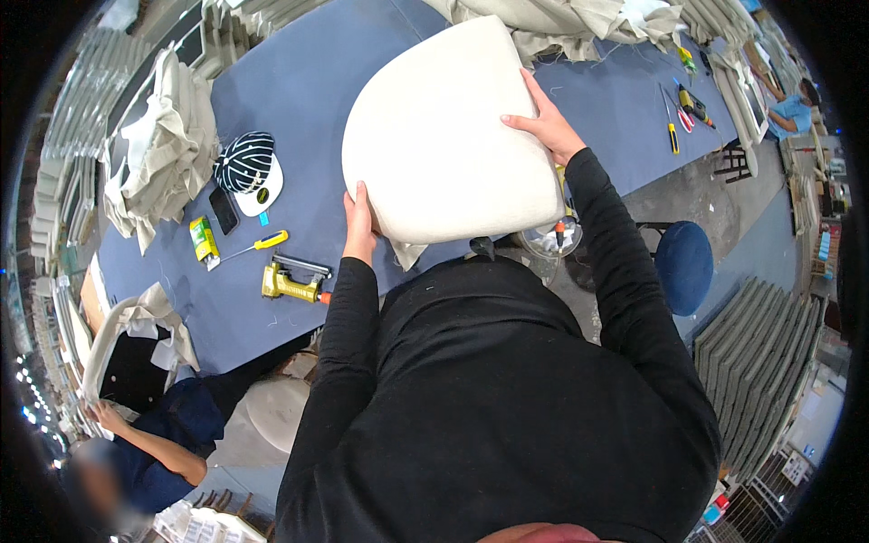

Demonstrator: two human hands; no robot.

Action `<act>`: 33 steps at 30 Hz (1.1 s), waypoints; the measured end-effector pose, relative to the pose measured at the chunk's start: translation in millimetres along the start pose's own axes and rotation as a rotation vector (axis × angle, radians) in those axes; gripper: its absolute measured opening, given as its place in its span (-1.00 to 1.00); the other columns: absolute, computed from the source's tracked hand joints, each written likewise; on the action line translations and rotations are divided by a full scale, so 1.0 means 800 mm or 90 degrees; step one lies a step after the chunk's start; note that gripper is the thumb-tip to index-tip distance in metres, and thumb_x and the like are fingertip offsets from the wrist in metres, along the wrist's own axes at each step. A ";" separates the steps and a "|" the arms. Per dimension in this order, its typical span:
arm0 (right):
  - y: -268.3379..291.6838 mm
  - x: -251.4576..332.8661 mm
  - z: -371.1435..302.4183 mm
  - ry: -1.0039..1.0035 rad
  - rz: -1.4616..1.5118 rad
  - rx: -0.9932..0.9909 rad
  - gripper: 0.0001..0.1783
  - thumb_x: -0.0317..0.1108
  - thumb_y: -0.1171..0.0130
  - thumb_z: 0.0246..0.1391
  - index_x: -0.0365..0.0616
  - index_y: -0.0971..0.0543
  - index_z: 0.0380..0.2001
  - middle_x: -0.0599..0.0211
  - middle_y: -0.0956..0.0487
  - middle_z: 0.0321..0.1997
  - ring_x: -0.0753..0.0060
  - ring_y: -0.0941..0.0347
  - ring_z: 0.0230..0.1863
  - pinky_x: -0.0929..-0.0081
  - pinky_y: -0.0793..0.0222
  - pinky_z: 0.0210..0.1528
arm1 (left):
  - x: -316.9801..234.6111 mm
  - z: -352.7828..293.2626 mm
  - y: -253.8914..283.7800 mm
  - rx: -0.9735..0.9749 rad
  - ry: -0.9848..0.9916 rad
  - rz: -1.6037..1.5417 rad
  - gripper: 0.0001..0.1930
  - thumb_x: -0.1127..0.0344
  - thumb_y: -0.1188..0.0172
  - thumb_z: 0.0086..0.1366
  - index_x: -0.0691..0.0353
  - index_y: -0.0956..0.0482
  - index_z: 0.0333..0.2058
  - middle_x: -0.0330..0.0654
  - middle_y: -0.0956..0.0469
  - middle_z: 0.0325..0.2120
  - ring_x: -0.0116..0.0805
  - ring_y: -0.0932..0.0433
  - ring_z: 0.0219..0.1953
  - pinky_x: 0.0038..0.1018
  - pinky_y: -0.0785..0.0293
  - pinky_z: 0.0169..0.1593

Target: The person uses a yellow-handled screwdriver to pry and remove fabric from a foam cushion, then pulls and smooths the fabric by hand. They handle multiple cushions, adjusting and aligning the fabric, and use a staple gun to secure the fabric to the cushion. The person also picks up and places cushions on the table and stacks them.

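Observation:
A cream upholstered chair seat pad [453, 136], rounded at one end, is held up in front of me over the table's near edge. My left hand [359, 224] grips its lower left edge, thumb on the top face and the other fingers mostly hidden beneath. On the right edge, my right hand [549, 122] has its thumb across the fabric and its fingers along the side. A loose flap of cloth [407, 252] hangs below the pad near my left hand. Nearest to that hand on the table lies a yellow staple gun [291, 283].
The blue-covered table [308, 81] carries a yellow-handled screwdriver [270, 240], a packet [204, 239], a phone [223, 211], a striped cap [249, 163] and a fabric pile [163, 145]. A blue stool [683, 267] stands right. At lower left a co-worker [172, 434] handles another cover.

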State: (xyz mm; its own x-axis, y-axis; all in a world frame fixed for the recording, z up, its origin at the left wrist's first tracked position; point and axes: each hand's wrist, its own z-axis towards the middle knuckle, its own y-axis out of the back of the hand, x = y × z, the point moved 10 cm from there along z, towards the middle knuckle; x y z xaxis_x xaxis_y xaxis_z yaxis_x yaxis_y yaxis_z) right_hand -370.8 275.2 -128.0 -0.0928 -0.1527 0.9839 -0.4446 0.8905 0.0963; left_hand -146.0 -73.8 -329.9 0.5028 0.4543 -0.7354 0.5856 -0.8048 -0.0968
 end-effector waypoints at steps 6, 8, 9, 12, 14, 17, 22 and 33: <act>-0.019 0.043 -0.002 0.065 -0.119 -0.021 0.20 -0.03 -0.43 0.19 0.02 0.03 0.72 -0.28 -0.06 0.71 -0.09 0.09 0.74 0.15 0.09 0.68 | -0.057 0.015 0.033 0.019 -0.176 0.023 -0.21 -0.11 -0.12 0.60 0.30 -0.13 0.54 0.03 -0.38 0.45 -0.08 -0.43 0.43 -0.16 -0.46 0.37; -0.041 0.118 -0.011 0.134 -0.199 0.009 0.07 0.05 -0.29 0.28 0.05 -0.04 0.71 -0.30 -0.01 0.73 -0.15 0.16 0.75 0.10 0.19 0.70 | -0.067 0.002 0.054 0.070 -0.105 -0.013 -0.13 -0.13 -0.22 0.52 0.44 -0.23 0.52 0.15 -0.47 0.39 -0.11 -0.48 0.41 -0.28 -0.40 0.42; -0.057 0.162 -0.021 0.169 -0.239 0.022 0.01 0.09 -0.21 0.32 0.06 -0.07 0.70 -0.31 0.01 0.73 -0.19 0.19 0.76 0.07 0.24 0.71 | -0.069 -0.014 0.049 0.119 -0.033 -0.010 -0.20 -0.16 -0.17 0.55 0.41 -0.34 0.46 0.08 -0.55 0.32 -0.16 -0.53 0.36 -0.30 -0.43 0.38; -0.104 0.282 -0.056 0.373 -0.456 -0.113 -0.28 0.02 0.00 0.43 0.05 -0.39 0.57 -0.21 -0.08 0.73 -0.28 0.16 0.74 0.03 0.31 0.71 | -0.094 -0.086 0.055 0.186 0.019 0.013 -0.34 -0.23 -0.02 0.62 0.28 -0.62 0.28 -0.12 -0.72 0.11 -0.30 -0.63 0.19 -0.32 -0.51 0.26; -0.151 0.338 -0.064 0.468 -0.411 -0.012 -0.42 -0.08 0.07 0.45 -0.04 -0.58 0.38 -0.16 -0.33 0.59 -0.26 -0.05 0.67 0.05 0.14 0.68 | -0.074 -0.087 0.112 0.138 -0.045 0.211 -0.30 -0.26 0.05 0.65 0.31 -0.66 0.24 -0.11 -0.71 0.15 -0.20 -0.64 0.16 -0.29 -0.50 0.26; -0.184 0.325 -0.060 0.437 -0.298 0.071 -0.48 -0.16 0.13 0.45 -0.16 -0.76 0.08 -0.04 -0.64 0.30 -0.19 -0.38 0.49 0.06 -0.14 0.56 | -0.150 -0.173 0.088 0.144 -0.046 0.522 -0.17 -0.37 0.23 0.64 0.34 -0.66 0.21 0.01 -0.72 0.14 -0.07 -0.63 0.23 -0.30 -0.41 0.35; -0.249 0.336 -0.078 0.493 -0.302 0.097 -0.50 -0.22 0.12 0.41 -0.23 -0.80 -0.06 0.05 -0.79 0.03 -0.12 -0.63 0.22 0.06 -0.42 0.33 | -0.316 -0.355 -0.008 0.335 -0.645 0.165 -0.13 -0.30 -0.36 0.32 0.26 -0.53 0.38 0.06 -0.52 0.38 0.04 -0.50 0.40 -0.09 -0.37 0.45; -0.281 0.336 -0.082 0.531 -0.260 0.195 -0.56 -0.28 0.06 0.36 -0.25 -0.80 -0.13 0.07 -0.81 -0.01 -0.06 -0.72 0.06 0.13 -0.46 0.24 | -0.378 -0.403 -0.071 0.524 -0.845 0.105 -0.44 0.10 -0.64 0.09 0.20 -0.75 0.05 0.09 -0.63 0.26 0.16 -0.48 0.42 0.04 -0.31 0.46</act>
State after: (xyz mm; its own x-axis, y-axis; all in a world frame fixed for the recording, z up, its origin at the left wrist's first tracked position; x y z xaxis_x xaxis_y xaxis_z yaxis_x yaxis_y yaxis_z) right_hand -236.9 62.0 124.5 0.7274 0.0324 0.6855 -0.5253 0.6690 0.5258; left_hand -126.2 -42.7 114.5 -0.6319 0.0536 -0.7732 -0.1345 -0.9901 0.0413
